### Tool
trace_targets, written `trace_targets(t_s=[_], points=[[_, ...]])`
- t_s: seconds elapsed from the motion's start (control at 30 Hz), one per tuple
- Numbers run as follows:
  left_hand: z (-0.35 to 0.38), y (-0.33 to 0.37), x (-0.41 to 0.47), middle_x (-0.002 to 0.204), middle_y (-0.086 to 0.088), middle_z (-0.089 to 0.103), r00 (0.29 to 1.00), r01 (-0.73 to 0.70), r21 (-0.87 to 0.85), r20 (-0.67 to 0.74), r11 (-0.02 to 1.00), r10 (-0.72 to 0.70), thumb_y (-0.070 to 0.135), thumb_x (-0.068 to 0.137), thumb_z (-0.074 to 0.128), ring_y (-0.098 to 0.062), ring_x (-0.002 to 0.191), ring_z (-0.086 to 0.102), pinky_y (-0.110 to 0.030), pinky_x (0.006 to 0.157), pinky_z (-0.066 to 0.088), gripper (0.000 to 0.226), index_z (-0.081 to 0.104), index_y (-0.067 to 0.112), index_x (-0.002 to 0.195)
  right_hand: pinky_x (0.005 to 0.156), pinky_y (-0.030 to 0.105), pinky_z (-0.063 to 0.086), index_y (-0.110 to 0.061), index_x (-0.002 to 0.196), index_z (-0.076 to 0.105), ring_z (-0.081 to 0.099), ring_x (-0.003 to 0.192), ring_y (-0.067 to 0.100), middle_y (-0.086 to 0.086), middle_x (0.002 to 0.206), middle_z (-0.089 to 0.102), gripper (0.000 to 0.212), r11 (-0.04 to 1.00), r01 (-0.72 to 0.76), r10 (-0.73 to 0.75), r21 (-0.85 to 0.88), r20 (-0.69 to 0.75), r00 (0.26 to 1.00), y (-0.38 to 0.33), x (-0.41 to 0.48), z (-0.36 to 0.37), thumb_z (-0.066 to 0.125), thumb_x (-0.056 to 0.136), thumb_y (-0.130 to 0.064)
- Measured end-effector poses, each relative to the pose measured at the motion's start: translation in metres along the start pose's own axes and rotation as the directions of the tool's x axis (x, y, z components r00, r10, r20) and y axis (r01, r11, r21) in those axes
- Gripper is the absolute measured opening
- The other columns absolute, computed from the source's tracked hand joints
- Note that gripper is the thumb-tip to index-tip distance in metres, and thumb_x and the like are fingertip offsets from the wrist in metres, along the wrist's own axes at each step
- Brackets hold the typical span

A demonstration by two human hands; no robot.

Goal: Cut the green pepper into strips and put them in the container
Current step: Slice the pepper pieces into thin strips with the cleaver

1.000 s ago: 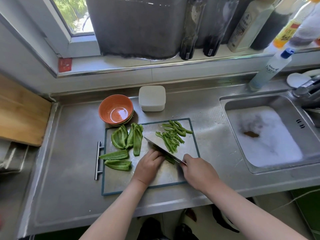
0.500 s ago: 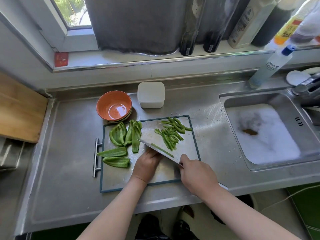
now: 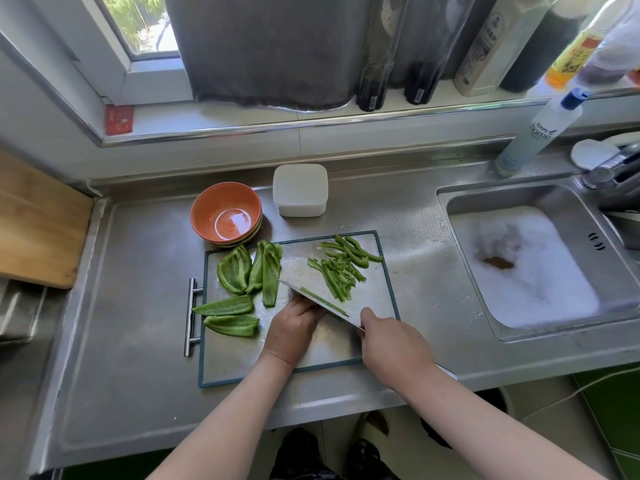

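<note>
A steel cutting board [image 3: 235, 358] with a dark rim lies on the counter. Several large green pepper pieces [image 3: 242, 271] lie on its left half, and a pile of cut strips [image 3: 343, 268] on its far right. My right hand [image 3: 391, 344] grips the handle of a cleaver [image 3: 322, 296], whose blade is tilted with one strip stuck to its face. My left hand [image 3: 294, 327] rests curled on the board just left of the blade; whatever it holds down is hidden. A white lidded container [image 3: 300, 189] stands beyond the board.
Stacked orange bowls [image 3: 225, 213] sit at the board's far left corner. A sink [image 3: 533, 268] full of foam lies to the right, with a tap [image 3: 613, 174] and a dish-soap bottle [image 3: 540, 129]. Bottles line the windowsill. A wooden board [image 3: 38, 223] lies at the far left.
The cleaver has lifted off the pepper and tilted, carrying one cut strip on its face. My left hand stays curled beside it.
</note>
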State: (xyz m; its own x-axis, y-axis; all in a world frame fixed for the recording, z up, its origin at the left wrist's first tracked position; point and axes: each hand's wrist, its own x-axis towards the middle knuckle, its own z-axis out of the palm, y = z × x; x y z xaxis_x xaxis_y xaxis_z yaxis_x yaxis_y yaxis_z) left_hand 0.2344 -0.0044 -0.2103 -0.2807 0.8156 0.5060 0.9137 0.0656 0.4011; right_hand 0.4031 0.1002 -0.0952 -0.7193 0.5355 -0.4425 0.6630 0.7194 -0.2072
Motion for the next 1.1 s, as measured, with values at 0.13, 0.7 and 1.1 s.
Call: trace_targets(t_s=[0.13, 0.7, 1.1], points=[[0.001, -0.002, -0.001, 0.1, -0.006, 0.073, 1.0, 0.004, -0.012, 0.002, 1.0, -0.004, 0.015, 0.09, 0.063, -0.024, 0.098, 0.063, -0.032, 0.073, 0.057, 0.016, 0.078, 0.015, 0.097, 0.048, 0.035, 0.029, -0.022, 0.098, 0.03, 0.047, 0.06, 0.028, 0.0, 0.069, 0.044, 0.009, 1.0, 0.002, -0.002, -0.006, 0.007, 1.0, 0.003, 0.0, 0.003, 0.037, 0.098, -0.017], [0.004, -0.003, -0.003, 0.092, -0.003, 0.071, 0.998, 0.068, -0.076, 0.0, 0.995, -0.068, 0.01, 0.085, 0.072, -0.018, 0.087, 0.06, -0.027, 0.068, 0.051, 0.007, 0.077, 0.011, 0.09, 0.048, 0.034, 0.028, -0.021, 0.09, 0.038, 0.049, 0.062, 0.026, 0.002, 0.071, 0.047, 0.009, 0.996, -0.014, 0.006, 0.091, 0.082, 0.997, 0.015, 0.023, 0.006, 0.039, 0.099, -0.019], [0.004, -0.002, -0.003, 0.089, -0.003, 0.07, 0.997, 0.073, -0.07, -0.002, 0.995, -0.073, 0.009, 0.082, 0.075, -0.017, 0.085, 0.059, -0.025, 0.067, 0.05, 0.007, 0.077, 0.011, 0.088, 0.048, 0.033, 0.026, -0.019, 0.091, 0.039, 0.047, 0.064, 0.025, 0.0, 0.07, 0.043, 0.008, 0.994, -0.021, 0.011, 0.106, 0.098, 0.995, 0.014, 0.017, 0.004, 0.039, 0.098, -0.016]])
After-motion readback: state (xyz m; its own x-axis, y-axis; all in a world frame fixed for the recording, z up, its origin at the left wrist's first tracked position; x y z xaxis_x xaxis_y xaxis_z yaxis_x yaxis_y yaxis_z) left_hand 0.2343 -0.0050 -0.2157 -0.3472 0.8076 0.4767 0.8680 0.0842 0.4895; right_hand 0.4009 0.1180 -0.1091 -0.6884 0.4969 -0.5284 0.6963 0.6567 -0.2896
